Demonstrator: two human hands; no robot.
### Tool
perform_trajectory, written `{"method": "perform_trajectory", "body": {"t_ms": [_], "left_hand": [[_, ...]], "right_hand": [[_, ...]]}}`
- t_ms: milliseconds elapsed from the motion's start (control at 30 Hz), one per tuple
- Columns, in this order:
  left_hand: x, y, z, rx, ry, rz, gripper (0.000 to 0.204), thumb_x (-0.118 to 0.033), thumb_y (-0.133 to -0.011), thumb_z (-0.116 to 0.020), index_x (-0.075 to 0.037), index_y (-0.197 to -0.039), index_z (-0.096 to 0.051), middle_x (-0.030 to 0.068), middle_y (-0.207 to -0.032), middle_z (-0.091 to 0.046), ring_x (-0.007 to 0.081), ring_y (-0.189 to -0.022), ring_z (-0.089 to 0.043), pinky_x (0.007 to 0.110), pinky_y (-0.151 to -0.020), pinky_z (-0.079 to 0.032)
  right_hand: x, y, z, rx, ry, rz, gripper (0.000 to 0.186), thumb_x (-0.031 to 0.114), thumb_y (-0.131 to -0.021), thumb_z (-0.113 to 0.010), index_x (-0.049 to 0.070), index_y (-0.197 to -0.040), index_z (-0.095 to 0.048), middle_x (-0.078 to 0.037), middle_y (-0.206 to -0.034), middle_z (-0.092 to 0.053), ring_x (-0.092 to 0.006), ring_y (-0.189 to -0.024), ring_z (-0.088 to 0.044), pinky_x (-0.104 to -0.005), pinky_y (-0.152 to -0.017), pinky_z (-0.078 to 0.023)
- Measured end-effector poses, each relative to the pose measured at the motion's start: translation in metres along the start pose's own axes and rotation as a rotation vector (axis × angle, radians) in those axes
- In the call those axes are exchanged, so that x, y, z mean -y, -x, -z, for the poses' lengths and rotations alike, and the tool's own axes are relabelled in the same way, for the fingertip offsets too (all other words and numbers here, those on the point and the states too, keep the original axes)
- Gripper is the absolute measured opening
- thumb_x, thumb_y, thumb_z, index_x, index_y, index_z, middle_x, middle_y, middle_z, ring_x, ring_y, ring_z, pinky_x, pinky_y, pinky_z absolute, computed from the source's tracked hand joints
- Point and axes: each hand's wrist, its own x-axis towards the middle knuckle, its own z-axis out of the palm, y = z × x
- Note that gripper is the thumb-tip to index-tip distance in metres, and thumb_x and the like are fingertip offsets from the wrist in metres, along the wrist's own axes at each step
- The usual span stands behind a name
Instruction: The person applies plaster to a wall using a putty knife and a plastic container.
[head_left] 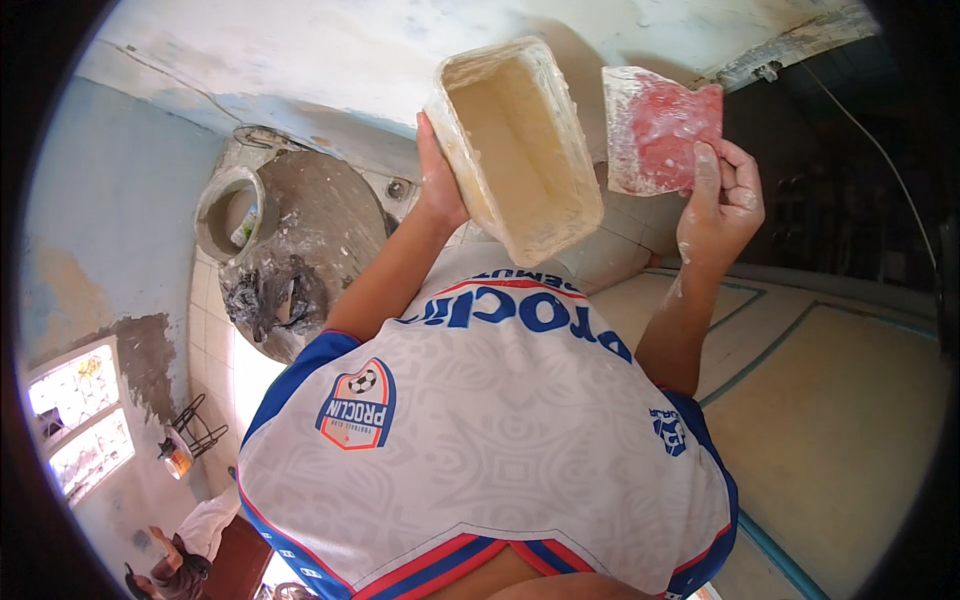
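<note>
My left hand (440, 177) grips the left side of a rectangular plastic tub (528, 150), tilted so its inside faces me. Cream-coloured plaster residue coats the tub's rim and walls. To the right of it, my right hand (722, 205) pinches a flat, red, roughly square spreader (665, 135) between thumb and fingers. White plaster is smeared over the spreader, thickest along its left edge. White dabs mark my right fingers and forearm. A small gap separates the spreader from the tub.
A patchy wall (330, 50) rises just ahead. At left, a round, stained board (330, 200) carries a grey bucket (232, 215) and a crumpled dark plastic bag (280, 300). Pale panels with teal edging (840, 400) lie at right. Another person (180, 570) is at the lower left.
</note>
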Motion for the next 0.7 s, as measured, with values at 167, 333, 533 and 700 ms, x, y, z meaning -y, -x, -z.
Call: {"method": "perform_trajectory", "body": {"t_ms": [167, 333, 533, 700], "left_hand": [[0.004, 0.004, -0.008, -0.019, 0.029, -0.005, 0.091, -0.078, -0.096, -0.013, -0.013, -0.155, -0.036, 0.013, -0.149, -0.049, 0.031, -0.135, -0.049, 0.046, -0.112, -0.043], [-0.004, 0.019, -0.028, -0.189, -0.148, -0.095, 0.089, -0.076, -0.097, -0.013, -0.012, -0.154, -0.036, 0.0133, -0.149, -0.049, 0.0307, -0.135, -0.051, 0.047, -0.113, -0.043], [-0.016, 0.027, -0.028, -0.2, -0.19, -0.062, 0.086, -0.073, -0.099, -0.014, -0.011, -0.153, -0.037, 0.0137, -0.145, -0.053, 0.0301, -0.128, -0.058, 0.047, -0.108, -0.049], [-0.013, 0.038, -0.045, -0.238, -0.219, -0.099, 0.082, -0.07, -0.102, -0.014, -0.008, -0.152, -0.036, 0.0152, -0.143, -0.054, 0.0301, -0.128, -0.059, 0.045, -0.106, -0.051]], "right_hand": [[-0.007, 0.008, 0.021, -0.044, -0.161, -0.025, 0.014, 0.0, -0.097, -0.064, -0.003, -0.11, -0.064, -0.008, -0.098, -0.073, -0.0078, -0.087, -0.065, -0.0219, -0.073, -0.051], [0.004, -0.001, 0.04, 0.161, 0.204, 0.476, 0.014, -0.004, -0.089, -0.067, -0.001, -0.103, -0.069, -0.012, -0.092, -0.073, -0.0196, -0.081, -0.069, -0.0301, -0.069, -0.053], [0.04, -0.015, 0.025, 0.779, 0.596, 0.998, 0.023, 0.007, -0.077, -0.073, 0.003, -0.099, -0.073, -0.004, -0.073, -0.063, -0.0199, -0.067, -0.061, -0.0366, -0.065, -0.043], [0.051, -0.017, 0.018, 0.827, 0.75, 1.186, 0.023, 0.007, -0.079, -0.072, 0.004, -0.102, -0.073, -0.002, -0.075, -0.063, -0.0166, -0.065, -0.057, -0.0423, -0.072, -0.042]]}}
